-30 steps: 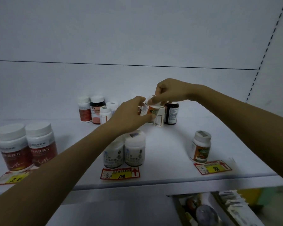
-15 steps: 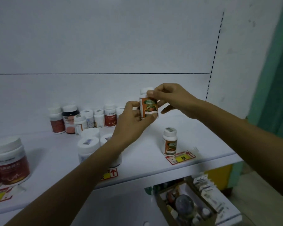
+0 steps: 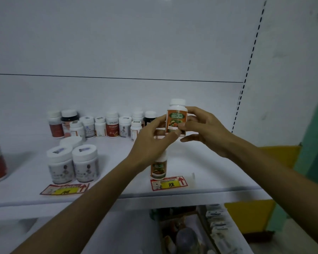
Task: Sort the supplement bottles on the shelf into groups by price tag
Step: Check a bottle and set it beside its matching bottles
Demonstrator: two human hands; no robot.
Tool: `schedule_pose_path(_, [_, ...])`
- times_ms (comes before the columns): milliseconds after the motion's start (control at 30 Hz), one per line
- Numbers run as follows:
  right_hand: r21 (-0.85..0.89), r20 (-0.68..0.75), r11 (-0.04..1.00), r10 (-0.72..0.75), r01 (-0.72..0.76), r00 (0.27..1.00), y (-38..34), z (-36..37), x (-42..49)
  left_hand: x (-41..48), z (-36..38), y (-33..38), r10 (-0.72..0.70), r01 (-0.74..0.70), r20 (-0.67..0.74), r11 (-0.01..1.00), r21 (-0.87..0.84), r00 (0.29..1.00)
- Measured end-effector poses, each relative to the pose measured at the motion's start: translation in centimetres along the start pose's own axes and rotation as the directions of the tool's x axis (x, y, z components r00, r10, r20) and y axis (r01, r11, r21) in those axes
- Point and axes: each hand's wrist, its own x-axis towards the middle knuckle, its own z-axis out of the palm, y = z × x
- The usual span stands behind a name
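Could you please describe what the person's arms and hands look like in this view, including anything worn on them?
Both arms are bare from the bottom edge of the picture to the fingertips: no sleeves, gloves, watch or bracelets show. The left hand and right hand carry no visible rings, though some fingers are partly hidden. The forearms are slim, and the fingernails look short and unpainted. No markings or tattoos can be made out in the dim light.

Both arms reach forward, left hand (image 3: pixel 151 142) and right hand (image 3: pixel 206 131) meeting in a shared grip.
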Motion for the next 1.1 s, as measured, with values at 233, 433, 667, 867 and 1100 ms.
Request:
schedule_pose_path(233, [0.043, 0.070, 0.996, 0.079, -0.082, 0.994, 3.8, -2.1, -0.6, -3.0, 1.4, -2.3, -0.116, 0.140, -0.203, 0.984, 0.108, 0.972])
schedule_pose_path(433, [0.050, 0.115, 0.977, 0.201, -0.208, 0.973, 8.3, -1.2, -1.6, -5.0, 1.3, -5.2, -0.337, 0.345, -0.076, 0.925, 0.161, 0.939])
schedule_pose_path(667, [0.135, 0.128, 0.968, 0.193, -0.210, 0.973, 10.6, -1.0, -2.2, -4.6, 1.3, -6.4, -0.335, 0.334, -0.034, 0.919, 0.209, 0.942])
schedule_pose_path(867, [0.106, 0.189, 0.980, 0.147, -0.169, 0.971, 11.2, -1.2, -2.1, -4.6, 1.4, -6.5, -0.329, 0.336, -0.067, 0.914, 0.226, 0.942])
schedule_pose_path(1100, [0.022, 0.227, 0.994, 0.097, -0.104, 0.969, 11.3, -1.0, -2.1, -4.6, 1.3, -6.5, -0.316, 0.321, -0.058, 0.922, 0.217, 0.947])
